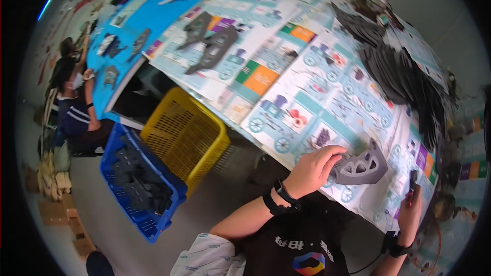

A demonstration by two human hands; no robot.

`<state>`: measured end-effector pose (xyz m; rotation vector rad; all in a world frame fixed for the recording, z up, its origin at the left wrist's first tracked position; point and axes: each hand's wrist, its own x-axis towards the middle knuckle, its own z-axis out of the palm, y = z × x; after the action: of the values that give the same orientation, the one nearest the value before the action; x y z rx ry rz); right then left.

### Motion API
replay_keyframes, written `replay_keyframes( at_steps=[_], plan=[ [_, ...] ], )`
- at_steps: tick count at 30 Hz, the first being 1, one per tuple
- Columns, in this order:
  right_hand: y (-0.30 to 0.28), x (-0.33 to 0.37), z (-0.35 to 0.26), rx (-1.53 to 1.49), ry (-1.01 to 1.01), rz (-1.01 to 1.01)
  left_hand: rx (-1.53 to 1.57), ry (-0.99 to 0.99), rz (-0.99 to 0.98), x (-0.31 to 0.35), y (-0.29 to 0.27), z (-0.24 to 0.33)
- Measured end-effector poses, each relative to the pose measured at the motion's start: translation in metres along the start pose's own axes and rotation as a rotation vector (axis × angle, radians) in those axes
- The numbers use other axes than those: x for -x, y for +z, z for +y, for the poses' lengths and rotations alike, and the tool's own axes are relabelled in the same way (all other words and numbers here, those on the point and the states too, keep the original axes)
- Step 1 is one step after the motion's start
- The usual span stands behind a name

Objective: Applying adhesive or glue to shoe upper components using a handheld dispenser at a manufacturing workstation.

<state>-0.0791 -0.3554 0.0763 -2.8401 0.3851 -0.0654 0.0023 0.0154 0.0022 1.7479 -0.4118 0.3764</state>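
A grey moulded part (362,167) with triangular cutouts is held above the near edge of the table. My left hand (318,169) closes its thumb and fingers on the left end of this part. Off to the right, my right hand (410,205) grips a slim dark tool (413,181) with a touch of red near the fingers; its exact kind is too small to tell. The tool stands apart from the grey part. Under both hands lies the table (266,128), covered with printed sheets.
Two more grey parts (217,48) lie farther up the table. A long row of dark grey pieces (391,71) lines its right side. Left below stand a yellow basket (217,143) and a blue basket (169,220) of dark parts. Another person (74,107) sits by a blue table (148,15).
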Motion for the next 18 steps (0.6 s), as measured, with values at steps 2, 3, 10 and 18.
replay_keyframes(
  at_steps=[2,3,10,18],
  plan=[
    [0.032,-0.002,0.058,0.011,-0.044,0.181,-0.032,0.037,0.055,-0.005,-0.012,0.01],
    [0.036,-0.003,0.057,-0.011,-0.047,0.186,0.11,-0.129,0.08,-0.01,-0.023,0.018],
    [0.042,0.028,-0.003,-0.059,-0.118,0.534,0.197,-0.069,0.498,-0.146,-0.138,-0.024],
    [0.056,0.052,-0.035,-0.311,-0.161,0.494,-0.401,-0.258,0.584,-0.284,-0.248,-0.161]
  ],
)
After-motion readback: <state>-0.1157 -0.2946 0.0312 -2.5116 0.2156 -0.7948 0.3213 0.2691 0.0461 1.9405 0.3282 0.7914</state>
